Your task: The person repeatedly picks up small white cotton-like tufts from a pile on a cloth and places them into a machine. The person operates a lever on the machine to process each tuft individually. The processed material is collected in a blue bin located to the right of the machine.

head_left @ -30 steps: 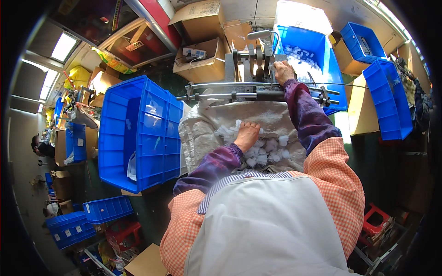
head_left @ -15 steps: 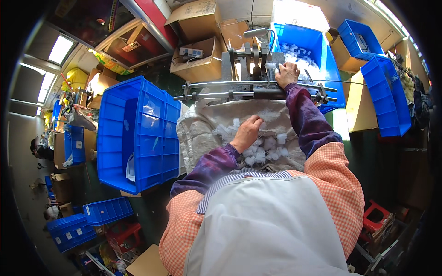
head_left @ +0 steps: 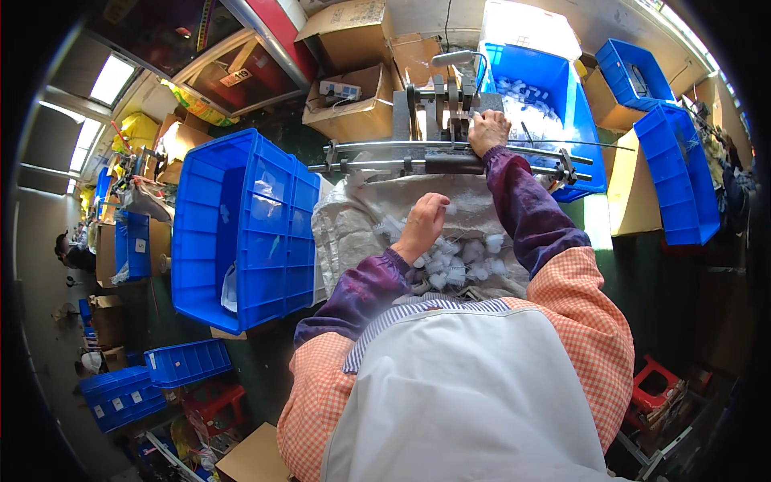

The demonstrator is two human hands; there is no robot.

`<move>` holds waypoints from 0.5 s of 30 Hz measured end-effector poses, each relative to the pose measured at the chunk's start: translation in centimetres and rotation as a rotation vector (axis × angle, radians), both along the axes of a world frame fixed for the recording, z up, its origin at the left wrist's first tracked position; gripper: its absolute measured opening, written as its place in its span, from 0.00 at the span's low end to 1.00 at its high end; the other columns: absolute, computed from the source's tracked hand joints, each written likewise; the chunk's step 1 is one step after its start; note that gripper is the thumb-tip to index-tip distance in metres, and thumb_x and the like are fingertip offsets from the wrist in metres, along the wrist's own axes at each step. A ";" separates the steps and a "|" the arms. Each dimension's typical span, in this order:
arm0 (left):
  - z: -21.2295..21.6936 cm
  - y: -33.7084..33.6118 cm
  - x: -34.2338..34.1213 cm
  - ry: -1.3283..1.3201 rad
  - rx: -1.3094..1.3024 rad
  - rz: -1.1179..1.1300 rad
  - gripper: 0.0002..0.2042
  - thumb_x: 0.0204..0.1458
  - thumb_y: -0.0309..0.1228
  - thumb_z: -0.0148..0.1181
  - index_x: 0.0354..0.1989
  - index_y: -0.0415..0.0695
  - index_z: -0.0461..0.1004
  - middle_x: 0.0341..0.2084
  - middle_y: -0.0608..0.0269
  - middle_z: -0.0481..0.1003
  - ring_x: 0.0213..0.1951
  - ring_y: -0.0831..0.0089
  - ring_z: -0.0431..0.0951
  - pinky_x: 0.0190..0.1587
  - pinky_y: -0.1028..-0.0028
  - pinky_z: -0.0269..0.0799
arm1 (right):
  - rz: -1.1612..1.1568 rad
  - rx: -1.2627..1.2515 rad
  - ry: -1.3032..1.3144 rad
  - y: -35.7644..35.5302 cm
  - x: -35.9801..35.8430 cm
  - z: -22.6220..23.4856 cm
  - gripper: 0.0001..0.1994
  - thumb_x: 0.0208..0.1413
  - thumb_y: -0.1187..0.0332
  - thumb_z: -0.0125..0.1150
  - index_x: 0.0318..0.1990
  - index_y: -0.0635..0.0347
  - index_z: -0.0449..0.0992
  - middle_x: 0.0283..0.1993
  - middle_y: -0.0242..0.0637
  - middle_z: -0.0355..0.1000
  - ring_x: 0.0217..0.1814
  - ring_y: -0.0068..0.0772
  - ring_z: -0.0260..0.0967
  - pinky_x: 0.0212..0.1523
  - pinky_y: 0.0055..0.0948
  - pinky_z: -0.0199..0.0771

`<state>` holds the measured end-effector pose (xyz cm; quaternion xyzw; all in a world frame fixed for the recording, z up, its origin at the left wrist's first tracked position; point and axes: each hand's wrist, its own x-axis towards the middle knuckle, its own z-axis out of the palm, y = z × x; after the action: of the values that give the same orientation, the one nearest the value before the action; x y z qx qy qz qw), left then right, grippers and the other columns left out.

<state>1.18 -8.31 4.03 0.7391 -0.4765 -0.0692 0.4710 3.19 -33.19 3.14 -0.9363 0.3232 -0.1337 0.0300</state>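
My right hand (head_left: pixel 488 133) is at the bench machine (head_left: pixel 440 110), beside its upright wheels, fingers bent and closed; what they grip is hidden. Lower down, my left hand (head_left: pixel 423 226) hovers over a pale woven cloth (head_left: pixel 341 210) with its fingers drawn together. Something small and whitish shows by its fingertips, too faint to name. Below and beside that hand lies a pile of small white bristled plastic pieces (head_left: pixel 458 263) on the cloth. Between cloth and machine run metal rods (head_left: pixel 377 166) with a dark roller (head_left: pixel 454 164).
Behind the machine on the right, a blue bin (head_left: pixel 589 108) holds many small white pieces. A tall blue crate (head_left: pixel 277 229) stands close to my left arm. Cardboard boxes (head_left: pixel 353 112) sit behind at left. A thin rod (head_left: pixel 598 144) sticks out to the right.
My right hand has shifted left, closer to the machine's wheels. My left hand has drawn slightly left and its fingers point further up. The whole view has shifted a little.
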 end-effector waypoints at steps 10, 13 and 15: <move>2.7 -1.3 0.5 0.069 -0.062 0.002 0.08 0.44 0.18 0.55 0.34 0.39 0.70 0.32 0.54 0.72 0.33 0.63 0.75 0.35 0.70 0.70 | -0.019 0.029 0.271 -7.1 -2.1 1.2 0.13 0.48 0.65 0.49 0.42 0.53 0.71 0.45 0.41 0.70 0.48 0.37 0.69 0.49 0.41 0.59; 3.5 -1.8 0.6 0.011 -0.078 -0.022 0.07 0.45 0.18 0.55 0.34 0.39 0.70 0.32 0.54 0.72 0.34 0.60 0.75 0.36 0.70 0.70 | -0.167 -0.038 0.293 -8.5 -3.1 3.9 0.13 0.49 0.66 0.50 0.42 0.56 0.71 0.45 0.42 0.70 0.46 0.38 0.70 0.47 0.39 0.63; 3.9 -2.2 0.4 -0.023 -0.092 -0.039 0.07 0.45 0.19 0.55 0.34 0.39 0.70 0.32 0.53 0.72 0.34 0.58 0.74 0.36 0.70 0.70 | -0.394 -0.117 0.088 -9.1 -4.8 3.9 0.13 0.49 0.64 0.51 0.42 0.59 0.71 0.40 0.45 0.72 0.45 0.38 0.71 0.44 0.37 0.67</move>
<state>1.62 -10.49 7.93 0.7081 -0.4989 -0.0481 0.4975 -1.56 -42.31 7.00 -0.8601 0.4928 -0.1147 -0.0651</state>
